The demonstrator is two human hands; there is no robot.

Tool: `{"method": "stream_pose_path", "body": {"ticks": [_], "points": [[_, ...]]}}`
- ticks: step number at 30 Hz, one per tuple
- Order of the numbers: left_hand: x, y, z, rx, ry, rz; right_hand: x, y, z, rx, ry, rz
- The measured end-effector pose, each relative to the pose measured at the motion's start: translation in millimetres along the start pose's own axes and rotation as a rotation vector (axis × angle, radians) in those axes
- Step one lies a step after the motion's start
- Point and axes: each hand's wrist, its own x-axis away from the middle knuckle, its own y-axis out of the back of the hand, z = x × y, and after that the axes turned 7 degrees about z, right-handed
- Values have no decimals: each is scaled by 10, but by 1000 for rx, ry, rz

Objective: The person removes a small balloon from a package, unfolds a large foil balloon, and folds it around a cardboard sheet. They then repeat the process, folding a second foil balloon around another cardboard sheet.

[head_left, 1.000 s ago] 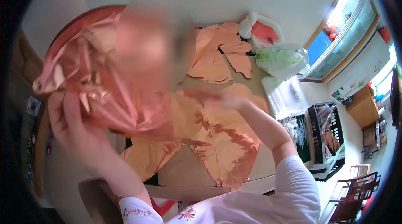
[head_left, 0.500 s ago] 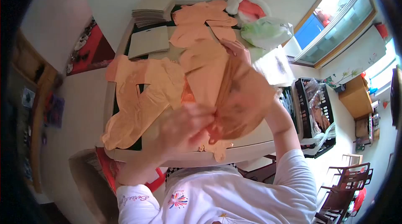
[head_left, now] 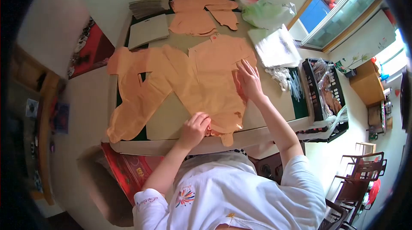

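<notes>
In front of me on the table lies a flat, uninflated peach foil balloon (head_left: 219, 75), its tab end hanging at the front edge. My left hand (head_left: 195, 129) is at its lower left edge, fingers curled together on the sheet beside a small reddish bit. On the balloon's right side rests my right hand (head_left: 250, 79), fingers stretched out over a folded, darker strip. To the left, another flat peach balloon (head_left: 128, 114) is spread out and meets the first one. Several more peach balloons (head_left: 193, 9) lie at the back.
Grey card sheets (head_left: 150, 30) and a stack of cards (head_left: 150, 2) sit back left. At the right are a green-white plastic bag (head_left: 268, 13), clear plastic sleeves (head_left: 279, 47), white ribbon (head_left: 280, 77), thin straws (head_left: 295, 85) and a black crate (head_left: 315, 101) of packets.
The balloon that was lifted and folded over in my hands now lies spread flat on the table. My left hand has moved lower, and my right hand has come down onto the balloon's right side.
</notes>
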Motion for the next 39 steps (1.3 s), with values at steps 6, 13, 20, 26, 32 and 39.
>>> {"method": "stream_pose_path", "body": {"ticks": [6, 13, 20, 26, 32, 39], "points": [[-16, -49, 3, 35, -1, -16, 286, -52, -166, 165, 38, 61], [18, -43, 21, 40, 24, 44, 325, -101, -133, 191, 30, -1], [-9, 4, 361, -152, 179, 163, 337, -95, -101, 174, 21, -8], [57, 54, 435, -248, 173, 188, 387, -122, -57, 191, 13, -11], [59, 73, 407, -198, 191, 180, 384, -130, -52, 192, -33, -20], [12, 86, 395, -169, 220, 151, 389, -150, -49, 201, -49, -46]]}}
